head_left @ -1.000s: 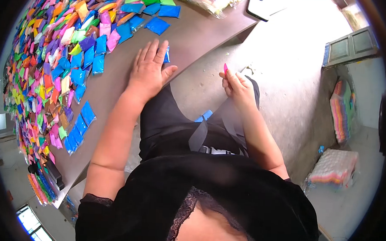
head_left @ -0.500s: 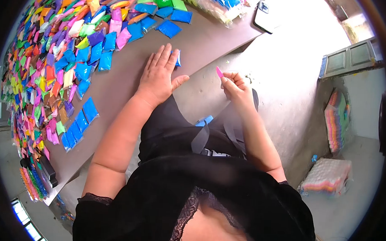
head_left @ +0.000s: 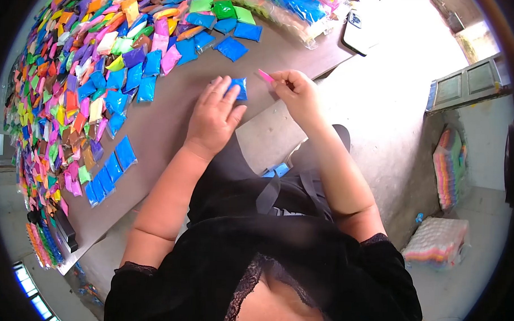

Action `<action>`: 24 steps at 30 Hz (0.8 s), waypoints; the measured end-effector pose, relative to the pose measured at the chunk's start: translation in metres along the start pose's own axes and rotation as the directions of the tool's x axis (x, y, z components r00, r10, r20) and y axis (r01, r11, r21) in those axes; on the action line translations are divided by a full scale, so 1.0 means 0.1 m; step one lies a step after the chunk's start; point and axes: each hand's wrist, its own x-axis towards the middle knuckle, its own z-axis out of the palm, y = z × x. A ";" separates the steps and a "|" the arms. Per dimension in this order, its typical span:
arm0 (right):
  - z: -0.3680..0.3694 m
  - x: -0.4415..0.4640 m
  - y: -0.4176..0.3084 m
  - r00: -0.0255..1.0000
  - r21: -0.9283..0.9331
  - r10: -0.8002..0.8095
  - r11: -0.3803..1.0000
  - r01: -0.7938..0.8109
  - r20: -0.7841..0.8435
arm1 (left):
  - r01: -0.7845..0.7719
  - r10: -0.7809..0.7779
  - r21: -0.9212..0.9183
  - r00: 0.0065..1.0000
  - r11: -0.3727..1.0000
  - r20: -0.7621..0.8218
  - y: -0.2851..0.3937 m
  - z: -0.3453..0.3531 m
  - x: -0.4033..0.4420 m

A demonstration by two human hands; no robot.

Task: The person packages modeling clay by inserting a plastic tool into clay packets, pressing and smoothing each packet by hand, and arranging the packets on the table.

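A small blue packet (head_left: 241,89) lies on the table near its edge. My left hand (head_left: 215,116) rests over the packet's left side, fingers stretched out and partly covering it. Pinched between the thumb and fingers of my right hand (head_left: 296,97) is a small flat pink piece (head_left: 265,76) with a narrow tip, which points at the packet from the right without touching it. Exactly what the pink piece is I cannot make out. Several matching blue packets (head_left: 114,165) lie side by side in a row left of my left arm.
A big heap of colourful packets (head_left: 73,75) covers the far left of the brown table (head_left: 162,120). Clear bags of packets (head_left: 296,17) and a phone (head_left: 356,34) sit at the far edge. Bundles of pastel material (head_left: 438,240) stand on the floor at right.
My right hand has moved up and left, bringing the pink piece over the table close to the blue packet. My left hand has shifted slightly down, showing more of the packet.
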 end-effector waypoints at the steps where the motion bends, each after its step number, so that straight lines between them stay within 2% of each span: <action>1: 0.03 0.02 -0.01 1.000 -0.076 -0.026 0.997 0.027 0.013 | -0.003 0.003 0.020 1.000 1.000 0.005 0.06 0.02 -0.02; 2: 0.08 0.03 -0.06 1.000 -0.076 -0.022 0.997 0.023 0.016 | 0.001 -0.001 0.019 1.000 1.000 0.007 0.07 0.01 -0.02; 4: 0.21 0.07 -0.17 0.970 -0.274 -0.235 0.930 0.245 0.067 | 0.019 -0.020 0.015 0.999 1.000 0.032 0.07 0.01 -0.01; 5: 0.27 0.10 -0.21 0.960 -0.360 -0.255 0.890 0.281 0.119 | 0.023 -0.024 0.015 0.999 1.000 0.033 0.07 0.01 0.00; 9: 0.40 0.14 -0.12 0.948 -0.439 -0.289 0.841 0.316 0.130 | 0.034 -0.034 0.010 0.999 0.999 0.028 0.09 0.00 0.01; 11: 0.38 0.17 -0.12 0.955 -0.588 -0.275 0.757 0.285 0.109 | 0.032 -0.033 0.012 0.999 0.999 0.030 0.09 0.00 0.02; 12: 0.36 0.17 -0.12 0.955 -0.589 -0.277 0.755 0.287 0.110 | 0.032 -0.032 0.021 0.999 0.999 0.038 0.09 0.00 0.01; 14: 0.31 0.20 -0.09 0.963 -0.437 -0.268 0.867 0.239 -0.005 | 0.029 -0.030 0.030 0.999 0.999 0.045 0.08 0.00 0.03; 15: 0.30 0.20 -0.08 0.964 -0.436 -0.267 0.868 0.238 -0.005 | 0.027 -0.028 0.032 0.999 0.999 0.037 0.07 -0.01 0.04; 17: 0.27 0.17 -0.05 0.933 -0.316 -0.338 0.879 0.359 0.120 | 0.027 -0.029 0.031 0.999 0.999 0.036 0.09 -0.01 0.02; 18: 0.26 0.16 -0.06 0.934 -0.315 -0.337 0.879 0.357 0.118 | 0.034 -0.034 0.024 0.999 0.999 0.034 0.09 -0.01 0.03; 20: 0.25 0.15 -0.08 0.936 -0.498 -0.315 0.794 0.350 0.155 | 0.034 -0.034 0.018 0.999 0.999 0.034 0.09 -0.01 0.04; 21: 0.25 0.15 -0.06 0.937 -0.497 -0.316 0.795 0.347 0.149 | 0.037 -0.037 0.000 0.999 0.999 0.027 0.08 -0.01 0.03; 23: 0.24 0.21 -0.04 0.964 -0.436 -0.265 0.867 0.242 0.010 | 0.032 -0.032 -0.012 0.999 0.999 0.014 0.02 -0.01 0.05; 24: 0.23 0.23 -0.04 0.963 -0.433 -0.268 0.868 0.244 0.006 | 0.087 -0.086 -0.131 0.996 0.988 0.010 -0.03 -0.01 0.05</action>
